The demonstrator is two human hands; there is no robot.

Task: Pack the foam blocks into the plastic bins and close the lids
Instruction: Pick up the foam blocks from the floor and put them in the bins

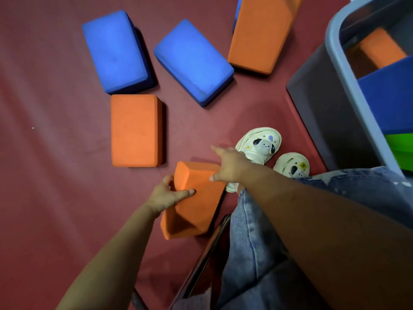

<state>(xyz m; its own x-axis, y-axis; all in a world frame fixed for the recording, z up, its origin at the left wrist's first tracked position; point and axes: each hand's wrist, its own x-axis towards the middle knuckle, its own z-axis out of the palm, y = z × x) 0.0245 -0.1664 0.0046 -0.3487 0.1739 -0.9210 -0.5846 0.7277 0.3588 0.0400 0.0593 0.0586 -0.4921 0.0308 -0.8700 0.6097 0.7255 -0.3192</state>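
Three orange foam blocks lie on the red floor: one at left centre, one at lower centre, one at top. Two blue blocks sit upper left and upper centre. One grey bin stands at right. Two white shoes show at centre right.

blocks: matt foam (fine-grained) | bin: smooth plastic | trousers: denim
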